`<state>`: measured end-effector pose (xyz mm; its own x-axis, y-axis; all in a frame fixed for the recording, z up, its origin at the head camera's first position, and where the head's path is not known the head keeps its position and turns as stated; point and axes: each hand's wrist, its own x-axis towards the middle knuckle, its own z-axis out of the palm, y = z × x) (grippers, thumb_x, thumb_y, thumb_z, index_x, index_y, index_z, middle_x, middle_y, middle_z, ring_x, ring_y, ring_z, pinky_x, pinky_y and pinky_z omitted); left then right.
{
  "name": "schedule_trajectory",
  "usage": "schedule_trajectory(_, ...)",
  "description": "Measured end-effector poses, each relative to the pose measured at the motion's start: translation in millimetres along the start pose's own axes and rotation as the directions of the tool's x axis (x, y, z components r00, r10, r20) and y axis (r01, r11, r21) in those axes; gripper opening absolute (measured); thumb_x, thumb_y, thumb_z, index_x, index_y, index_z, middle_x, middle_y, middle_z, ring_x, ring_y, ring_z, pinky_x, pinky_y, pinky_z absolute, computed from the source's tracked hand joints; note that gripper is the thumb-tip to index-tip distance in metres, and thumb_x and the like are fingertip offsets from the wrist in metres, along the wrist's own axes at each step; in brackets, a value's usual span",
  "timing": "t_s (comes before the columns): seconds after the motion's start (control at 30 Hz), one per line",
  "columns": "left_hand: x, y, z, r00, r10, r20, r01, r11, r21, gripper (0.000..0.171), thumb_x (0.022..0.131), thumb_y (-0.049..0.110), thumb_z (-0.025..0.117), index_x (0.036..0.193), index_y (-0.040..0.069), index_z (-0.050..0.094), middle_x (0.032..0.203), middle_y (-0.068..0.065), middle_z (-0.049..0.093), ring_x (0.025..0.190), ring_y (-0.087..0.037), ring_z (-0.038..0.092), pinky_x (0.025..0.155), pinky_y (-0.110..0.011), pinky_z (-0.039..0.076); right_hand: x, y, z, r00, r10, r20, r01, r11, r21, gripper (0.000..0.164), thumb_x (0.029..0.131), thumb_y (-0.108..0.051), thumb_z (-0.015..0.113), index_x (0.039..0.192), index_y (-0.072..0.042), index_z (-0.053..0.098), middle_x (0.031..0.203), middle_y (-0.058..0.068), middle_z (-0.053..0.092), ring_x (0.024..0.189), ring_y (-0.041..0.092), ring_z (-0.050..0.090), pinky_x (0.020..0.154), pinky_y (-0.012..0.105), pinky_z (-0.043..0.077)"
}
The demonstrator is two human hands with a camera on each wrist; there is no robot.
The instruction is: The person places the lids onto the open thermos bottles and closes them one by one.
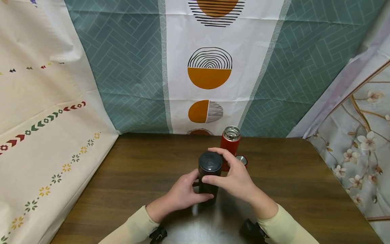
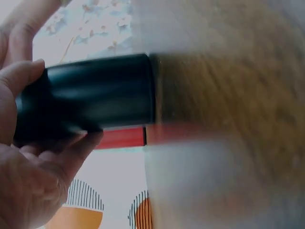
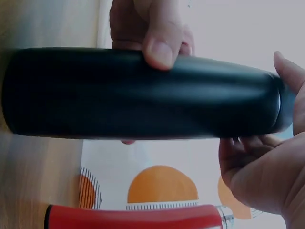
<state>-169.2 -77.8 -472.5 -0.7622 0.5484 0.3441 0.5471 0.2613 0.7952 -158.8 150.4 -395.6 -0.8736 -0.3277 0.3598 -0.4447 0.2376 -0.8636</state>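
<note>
A tall black flask (image 1: 208, 188) stands upright at the front middle of the wooden table, its round black lid (image 1: 210, 161) on top. My left hand (image 1: 184, 193) grips the flask's body, thumb across the near side. Higher up, my right hand (image 1: 236, 176) holds the flask around its top by the lid, with the thumb in front and fingers behind. In the right wrist view the flask (image 3: 143, 95) lies sideways between both hands. Just behind it stands a red flask (image 1: 230, 145) with an uncovered steel mouth, partly hidden by my right hand.
A small red cap (image 1: 242, 160) with a metallic inside lies beside the red flask. The brown wooden table (image 1: 146, 162) meets a patterned cloth (image 1: 137, 67) at its back edge. Embroidered fabric hangs at the left and floral fabric (image 1: 359, 159) at the right.
</note>
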Motion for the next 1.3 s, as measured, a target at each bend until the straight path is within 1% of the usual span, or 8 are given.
schedule_trajectory(0.17,0.3,-2.5,-3.5,0.997,0.012,0.074,-0.008,0.999,-0.047,0.076,0.089,0.017,0.097,0.155,0.02,0.059,0.137,0.005,0.074,0.125,-0.013,0.07,0.105,-0.045,0.061,2.5,4.6,-7.3,0.991,-0.068,0.113,0.057,0.993,0.1,0.076,0.089,-0.013,0.095,0.156,-0.027,0.061,0.141,0.003,0.074,0.13,0.04,0.067,0.114,0.045,0.051)
schedule_trajectory(0.33,0.2,-2.6,-6.9,0.992,0.039,0.122,-0.028,0.996,-0.087,0.073,0.089,0.017,0.097,0.153,0.019,0.06,0.138,0.004,0.073,0.128,-0.015,0.069,0.107,-0.044,0.06,5.0,8.0,-13.4,0.966,-0.13,0.225,0.085,0.976,0.201,0.078,0.09,-0.006,0.091,0.159,-0.021,0.058,0.145,0.017,0.071,0.133,0.049,0.063,0.119,0.052,0.046)
schedule_trajectory(0.47,-0.4,-2.6,-8.6,0.988,0.047,0.15,-0.033,0.995,-0.095,0.068,0.089,0.017,0.097,0.148,0.018,0.063,0.139,0.004,0.073,0.128,-0.014,0.069,0.109,-0.042,0.059,6.2,7.7,-16.8,0.941,-0.167,0.293,0.09,0.962,0.259,0.081,0.089,-0.004,0.092,0.161,-0.018,0.057,0.146,0.02,0.07,0.137,0.043,0.063,0.121,0.045,0.046)
schedule_trajectory(0.6,-0.7,-2.7,-9.6,0.985,0.043,0.165,-0.028,0.995,-0.095,0.064,0.089,0.017,0.096,0.144,0.016,0.065,0.137,0.004,0.074,0.128,-0.014,0.069,0.109,-0.041,0.059,7.4,7.3,-18.8,0.925,-0.195,0.327,0.104,0.956,0.276,0.083,0.088,-0.004,0.093,0.161,-0.015,0.056,0.147,0.013,0.07,0.14,0.034,0.063,0.123,0.037,0.043)
schedule_trajectory(0.77,-0.8,-2.3,-10.8,0.982,0.028,0.187,-0.009,0.995,-0.102,0.063,0.088,0.017,0.097,0.143,0.016,0.066,0.134,0.004,0.075,0.126,-0.013,0.069,0.109,-0.041,0.058,9.6,9.0,-21.5,0.906,-0.251,0.34,0.147,0.941,0.304,0.082,0.086,-0.001,0.093,0.159,-0.007,0.056,0.147,0.013,0.071,0.141,0.036,0.063,0.126,0.04,0.039)
schedule_trajectory(0.97,-0.5,-0.7,-10.6,0.983,0.004,0.184,0.013,0.995,-0.094,0.066,0.089,0.019,0.097,0.146,0.019,0.065,0.137,0.006,0.074,0.128,-0.013,0.068,0.112,-0.043,0.057,10.8,9.3,-22.0,0.912,-0.247,0.327,0.156,0.947,0.281,0.075,0.088,-0.001,0.093,0.155,-0.008,0.059,0.145,0.013,0.072,0.14,0.035,0.063,0.124,0.042,0.044)
schedule_trajectory(1.13,0.3,-1.3,-9.5,0.987,0.016,0.163,-0.001,0.996,-0.088,0.069,0.089,0.017,0.097,0.149,0.019,0.063,0.14,0.006,0.073,0.13,-0.014,0.068,0.113,-0.043,0.056,10.8,8.4,-21.1,0.922,-0.228,0.312,0.153,0.957,0.246,0.073,0.089,-0.001,0.091,0.155,-0.006,0.059,0.146,0.01,0.072,0.139,0.034,0.063,0.124,0.043,0.044)
schedule_trajectory(1.3,0.5,-1.6,-8.6,0.99,0.039,0.135,-0.028,0.996,-0.086,0.072,0.089,0.014,0.097,0.151,0.019,0.062,0.141,0.004,0.073,0.13,-0.015,0.069,0.11,-0.044,0.058,9.5,7.8,-19.8,0.943,-0.183,0.278,0.133,0.973,0.187,0.073,0.088,-0.004,0.093,0.153,-0.017,0.062,0.143,0.005,0.074,0.135,0.031,0.067,0.121,0.043,0.045)
